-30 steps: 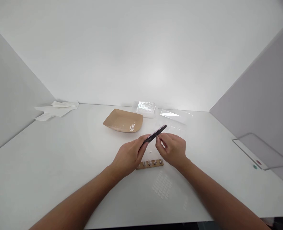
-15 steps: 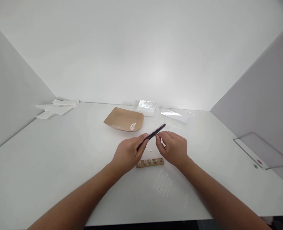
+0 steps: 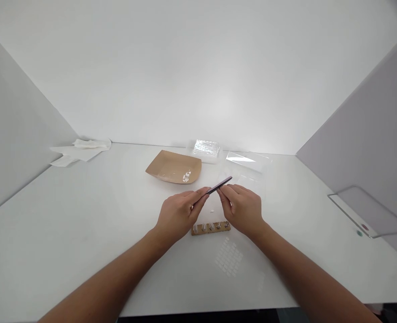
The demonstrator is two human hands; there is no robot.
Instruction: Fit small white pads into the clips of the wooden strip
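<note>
My left hand (image 3: pixel 178 211) is closed around one end of a thin, dark nail file (image 3: pixel 220 184), which points up and to the right. Close beside the file's lower edge, my right hand (image 3: pixel 242 207) has thumb and forefinger pinched together; what lies between them is too small to make out. Below the hands lies a brown strip (image 3: pixel 203 232) carrying several clear nail tips (image 3: pixel 211 226) and small metal pieces. A tiny white piece (image 3: pixel 212 211) lies on the table just above that strip.
Behind my hands sits a brown paper tray (image 3: pixel 168 163) with small white pieces (image 3: pixel 187 176). Clear plastic packs (image 3: pixel 205 149) and a clear sheet (image 3: pixel 247 161) lie near the back wall. White tissues (image 3: pixel 87 150) rest at left, a wire frame (image 3: pixel 353 215) at right.
The nail file has tilted so that its face shows thinner, its tip slightly lower. My right hand has shifted slightly left with its fingertips against the file's underside.
</note>
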